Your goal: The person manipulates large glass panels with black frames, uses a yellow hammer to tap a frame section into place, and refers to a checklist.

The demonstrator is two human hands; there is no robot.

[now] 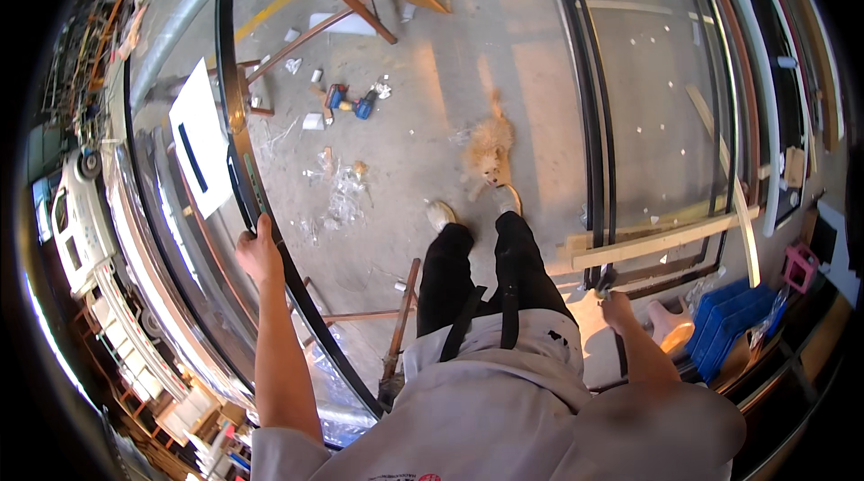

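Observation:
My left hand [259, 251] is closed on the edge of a long dark frame [306, 305], thumb over its near side. Just beyond the hand, a slim lock strip [251, 171] is set in the frame. Behind the frame stands a white sheet [200, 94] with a black bar on it. To the right, my right hand [616, 312] is closed around a small dark thing [606, 279], too small to name. It is beside wooden strips [666, 242] and the lower ends of upright dark frames [598, 121].
A small fluffy dog [490, 143] lies at my feet. A blue cordless drill [364, 107], plastic scraps [346, 193] and a brown trestle [364, 13] are on the floor. At right are a stack of blue pads [724, 323] and a pink container [798, 265]; a white truck [81, 220] is outside left.

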